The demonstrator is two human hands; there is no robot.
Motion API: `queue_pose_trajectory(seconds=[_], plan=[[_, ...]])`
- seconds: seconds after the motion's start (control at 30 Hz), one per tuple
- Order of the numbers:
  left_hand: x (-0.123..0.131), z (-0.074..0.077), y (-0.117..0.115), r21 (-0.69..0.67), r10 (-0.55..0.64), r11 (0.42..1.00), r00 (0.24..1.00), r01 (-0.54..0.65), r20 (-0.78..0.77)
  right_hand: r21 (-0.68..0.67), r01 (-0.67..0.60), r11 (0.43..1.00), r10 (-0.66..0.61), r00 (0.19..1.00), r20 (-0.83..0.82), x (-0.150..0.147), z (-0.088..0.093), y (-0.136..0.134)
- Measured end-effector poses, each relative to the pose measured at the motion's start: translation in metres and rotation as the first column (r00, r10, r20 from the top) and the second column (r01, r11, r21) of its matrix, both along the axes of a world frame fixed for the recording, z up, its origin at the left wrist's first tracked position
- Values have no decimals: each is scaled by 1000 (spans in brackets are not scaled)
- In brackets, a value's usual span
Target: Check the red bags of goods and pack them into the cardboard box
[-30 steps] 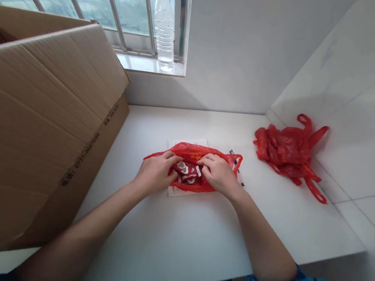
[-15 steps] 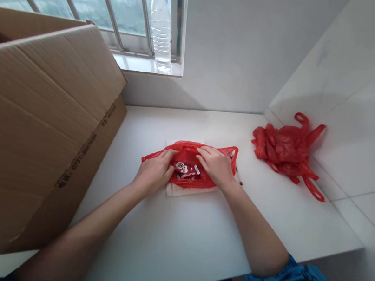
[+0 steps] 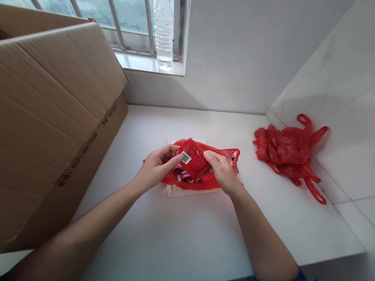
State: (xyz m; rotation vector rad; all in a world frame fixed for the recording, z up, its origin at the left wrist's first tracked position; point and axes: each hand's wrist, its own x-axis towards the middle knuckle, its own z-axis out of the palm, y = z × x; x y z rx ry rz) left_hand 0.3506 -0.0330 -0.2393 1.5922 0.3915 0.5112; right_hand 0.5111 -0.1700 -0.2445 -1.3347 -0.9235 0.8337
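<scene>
A small red packet (image 3: 192,156) with a white barcode label is held up over an opened red plastic bag (image 3: 218,182). My left hand (image 3: 158,166) pinches the packet's left edge between thumb and fingers. On the packet's right side, my right hand (image 3: 222,168) is closed, its fingertips at the edge. Below it, more dark red packets with white print (image 3: 182,174) show inside the bag. Under the bag lies a pale flat sheet or pad (image 3: 180,192), mostly covered. A thin dark pen-like object (image 3: 237,167) pokes out at the bag's right side.
A large cardboard box (image 3: 38,123) stands open at the left of the white table (image 3: 171,246). Another crumpled red plastic bag (image 3: 288,148) lies at the right, by the tiled wall. A clear bottle (image 3: 164,29) stands on the windowsill behind.
Both hands have moved from the bag's opening to a red packet, which is now raised above the bag with its barcode showing. The view has shifted slightly.
</scene>
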Motion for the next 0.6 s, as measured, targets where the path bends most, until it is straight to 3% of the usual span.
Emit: queue_pose_trajectory(seconds=[0.23, 0.33, 0.43, 0.53, 0.6], plan=[[0, 2, -2, -75, 27, 997, 999, -24, 45, -17, -5, 1000, 4, 999, -54, 0, -2, 1], [0, 1, 1, -207, 35, 978, 998, -22, 57, -28, -45, 999, 44, 998, -55, 1, -2, 0], [0, -3, 3, -442, -25, 895, 996, 61, 87, -14, -35, 999, 36, 998, 51, -3, 3, -3], [-1, -7, -1, -609, -190, 767, 978, 201, 83, 28, -48, 998, 43, 983, 176, -12, 10, -6], [-1, -9, -7, -683, -311, 686, 950, 250, 34, 50, -98, 994, 88, 983, 164, -18, 12, -6]])
